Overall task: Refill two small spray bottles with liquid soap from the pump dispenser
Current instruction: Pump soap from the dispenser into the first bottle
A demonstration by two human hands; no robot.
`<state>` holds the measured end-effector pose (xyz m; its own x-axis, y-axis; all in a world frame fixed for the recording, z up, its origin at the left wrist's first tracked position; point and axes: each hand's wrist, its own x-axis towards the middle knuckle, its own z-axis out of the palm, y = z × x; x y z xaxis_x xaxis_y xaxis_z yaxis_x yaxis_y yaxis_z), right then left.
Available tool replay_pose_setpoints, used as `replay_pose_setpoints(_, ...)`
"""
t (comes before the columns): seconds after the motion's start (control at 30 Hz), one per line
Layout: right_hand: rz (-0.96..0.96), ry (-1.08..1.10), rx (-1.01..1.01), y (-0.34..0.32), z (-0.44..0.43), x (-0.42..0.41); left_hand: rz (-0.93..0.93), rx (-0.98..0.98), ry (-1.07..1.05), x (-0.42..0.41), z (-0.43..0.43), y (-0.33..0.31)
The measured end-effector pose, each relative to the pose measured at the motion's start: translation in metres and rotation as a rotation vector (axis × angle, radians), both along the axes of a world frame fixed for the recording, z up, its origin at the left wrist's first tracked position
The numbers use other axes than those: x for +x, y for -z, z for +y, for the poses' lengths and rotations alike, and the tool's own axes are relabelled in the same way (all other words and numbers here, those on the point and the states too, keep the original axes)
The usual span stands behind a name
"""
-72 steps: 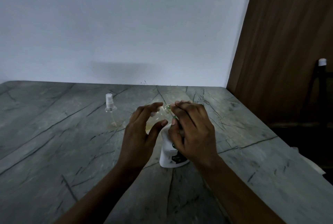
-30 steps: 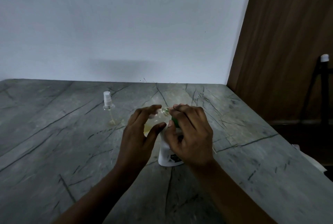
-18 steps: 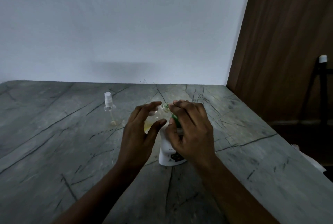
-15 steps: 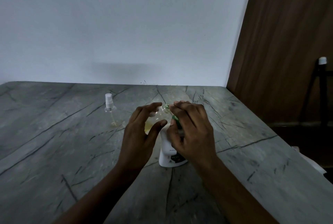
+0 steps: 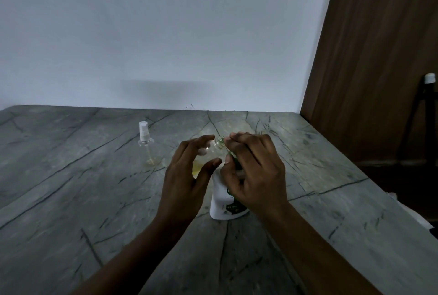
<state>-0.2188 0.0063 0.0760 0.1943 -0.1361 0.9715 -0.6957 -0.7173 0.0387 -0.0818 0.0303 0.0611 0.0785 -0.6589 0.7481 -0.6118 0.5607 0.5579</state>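
My left hand grips a small clear spray bottle with no cap, tilted so its open neck points right toward the dispenser's nozzle; yellowish liquid shows inside it below my fingers. My right hand is curled over the green pump head of the white pump dispenser, which stands on the grey marble table. The pump head is mostly hidden under my fingers. A second small spray bottle, clear with a white spray cap and a little yellow liquid at the bottom, stands upright to the left, apart from both hands.
A white wall runs along the table's far edge. A brown wooden panel rises at the right, past the table's right edge. A dark stand with a white cap is at the far right.
Both hands keep the same hold on the bottle and the pump. Only slight shifts of the view and the hands show between frames.
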Motion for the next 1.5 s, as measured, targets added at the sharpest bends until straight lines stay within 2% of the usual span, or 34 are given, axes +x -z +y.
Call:
replay_pose_setpoints(0.4,-0.057,-0.012,0.007,0.014,-0.003,0.003,-0.019,0.010,0.006,0.001,-0.003,0.014)
replay_pose_setpoints(0.7,-0.016,-0.072,0.000,0.006,-0.002,-0.002,0.003,-0.018,-0.020,0.000,-0.002,0.006)
replay_pose_setpoints(1.03,0.010,-0.064,-0.018,0.008,-0.005,-0.001,0.014,-0.011,-0.019,0.000,-0.001,0.003)
replay_pose_setpoints(1.5,-0.048,-0.023,0.010,0.013,-0.001,0.001,-0.018,-0.003,-0.005,0.001,-0.002,0.014)
